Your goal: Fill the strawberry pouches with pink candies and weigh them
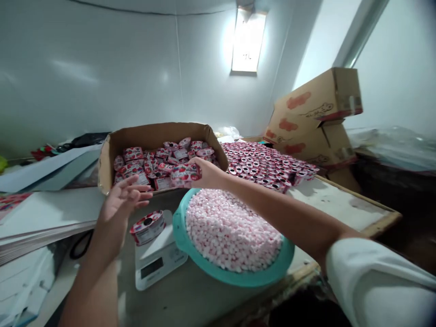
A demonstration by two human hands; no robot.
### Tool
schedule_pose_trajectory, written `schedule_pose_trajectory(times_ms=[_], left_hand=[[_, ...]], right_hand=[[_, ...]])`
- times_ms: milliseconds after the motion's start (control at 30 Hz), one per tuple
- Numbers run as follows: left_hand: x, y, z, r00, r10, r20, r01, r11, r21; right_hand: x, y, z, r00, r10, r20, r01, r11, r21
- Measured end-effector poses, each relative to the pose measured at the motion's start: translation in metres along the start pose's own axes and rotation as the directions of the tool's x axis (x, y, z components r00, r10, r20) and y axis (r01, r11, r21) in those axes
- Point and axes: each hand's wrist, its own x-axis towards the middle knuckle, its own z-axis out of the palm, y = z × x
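Note:
My right hand (206, 174) grips a small pink printed container (185, 174) with strawberry pictures, at the front edge of a cardboard box (153, 135) holding many of the same kind. To the left, my left hand (124, 198) hovers with its fingers spread and nothing in them. Below it a similar container (149, 227) with a dark round opening on top rests on a white digital scale (161, 269). Under my right forearm stands a turquoise basin (235, 278) heaped with small pink and white pellets (231, 231).
Rows of the same containers (262, 163) cover the table behind the basin. Printed cartons (313, 118) lean at the back right. Stacked white sheets (44, 213) lie on the left, with a black scissor handle (80, 245) beside them. The table's wooden edge (384, 222) runs along the right.

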Motion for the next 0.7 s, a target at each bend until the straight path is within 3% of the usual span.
schedule_pose_trajectory(times_ms=[67, 167, 267, 400, 467, 533, 567, 633, 700], left_hand=[[-0.005, 0.004, 0.03, 0.992, -0.044, 0.121, 0.044, 0.999, 0.008], [-0.01, 0.008, 0.082, 0.958, -0.118, 0.26, 0.08, 0.985, 0.151], [-0.009, 0.004, 0.122, 0.939, -0.16, 0.304, 0.105, 0.976, 0.189], [-0.006, -0.02, 0.134, 0.984, -0.1, 0.144, 0.091, 0.993, 0.069], [-0.01, -0.028, 0.131, 0.996, -0.066, 0.051, 0.06, 0.992, 0.108], [-0.019, -0.025, 0.135, 1.0, 0.018, 0.006, -0.018, 0.995, 0.098], [-0.024, -0.022, 0.14, 0.999, 0.034, 0.043, -0.036, 0.997, 0.065], [-0.028, -0.016, 0.155, 0.983, 0.014, 0.183, -0.031, 0.995, 0.091], [-0.026, -0.015, 0.164, 0.986, -0.03, 0.165, 0.014, 0.995, 0.096]], right_hand=[[-0.035, -0.007, -0.015, 0.989, -0.134, -0.06, 0.136, 0.99, 0.024], [-0.07, -0.003, -0.021, 0.934, -0.337, -0.119, 0.347, 0.935, 0.076], [-0.079, 0.015, -0.016, 0.916, -0.37, -0.154, 0.392, 0.906, 0.159], [-0.078, 0.04, -0.011, 0.974, -0.215, -0.074, 0.227, 0.943, 0.245], [-0.084, 0.044, -0.013, 0.991, -0.127, 0.052, 0.107, 0.952, 0.286], [-0.096, 0.045, -0.022, 0.969, -0.058, 0.242, -0.003, 0.969, 0.247], [-0.102, 0.046, -0.029, 0.948, -0.004, 0.319, -0.054, 0.983, 0.176], [-0.111, 0.053, -0.042, 0.936, 0.085, 0.342, -0.104, 0.994, 0.038], [-0.111, 0.059, -0.047, 0.914, 0.134, 0.384, -0.127, 0.991, -0.042]])
